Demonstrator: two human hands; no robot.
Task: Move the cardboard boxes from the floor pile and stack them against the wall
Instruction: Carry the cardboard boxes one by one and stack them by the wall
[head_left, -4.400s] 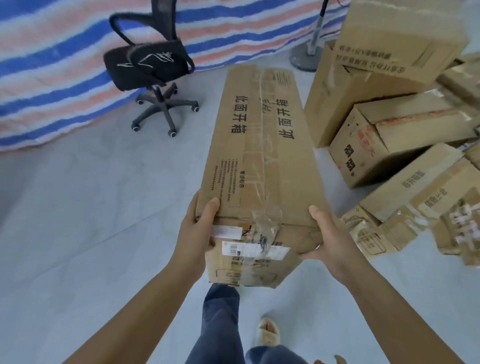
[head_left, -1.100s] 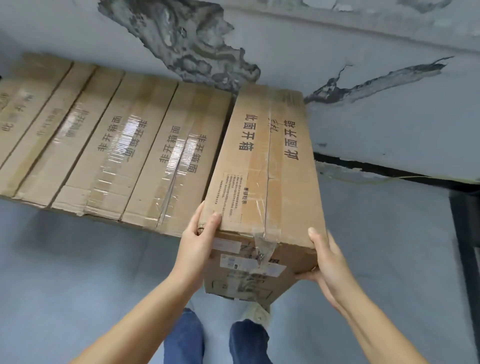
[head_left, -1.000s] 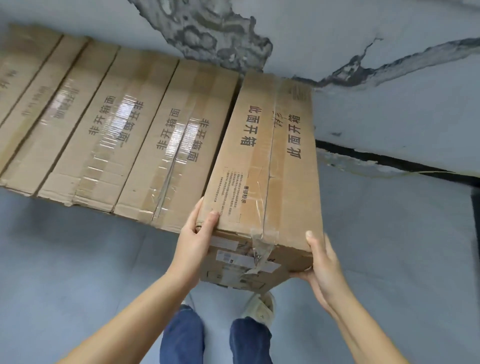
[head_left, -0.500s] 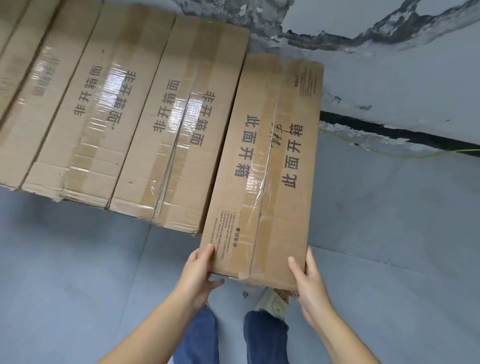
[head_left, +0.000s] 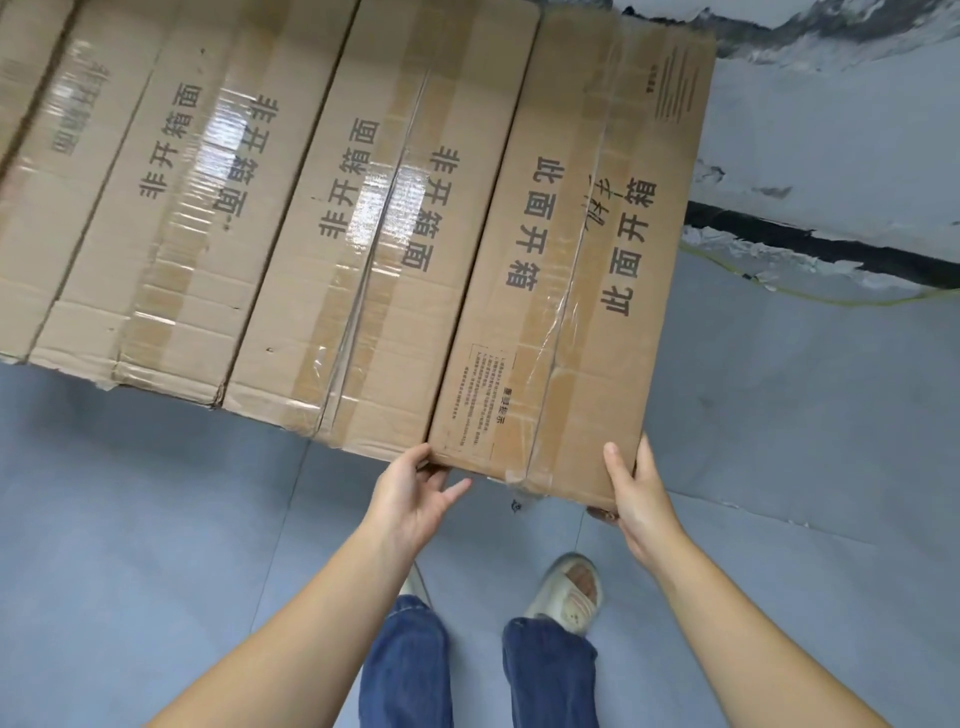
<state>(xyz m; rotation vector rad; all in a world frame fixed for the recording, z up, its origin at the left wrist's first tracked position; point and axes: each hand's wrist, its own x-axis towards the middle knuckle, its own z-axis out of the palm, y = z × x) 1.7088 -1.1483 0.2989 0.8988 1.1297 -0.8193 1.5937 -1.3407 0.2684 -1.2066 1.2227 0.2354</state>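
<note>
Cardboard box (head_left: 566, 270) sits at the right end of the box row (head_left: 218, 208), far end toward the wall (head_left: 831, 130). Right hand (head_left: 641, 491) grips its near right corner; left hand (head_left: 413, 493) loose, fingertips touching near left corner.

Single head view, looking steeply down, close to floor (head_left: 156, 519).

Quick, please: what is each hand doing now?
Left hand: open, fingertips touching the box at its near corner.
Right hand: gripping the same box.

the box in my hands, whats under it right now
Hidden: the box covers whatever is beneath it. Only grey floor shows past its right edge, and the right hand curls under its near corner.
</note>
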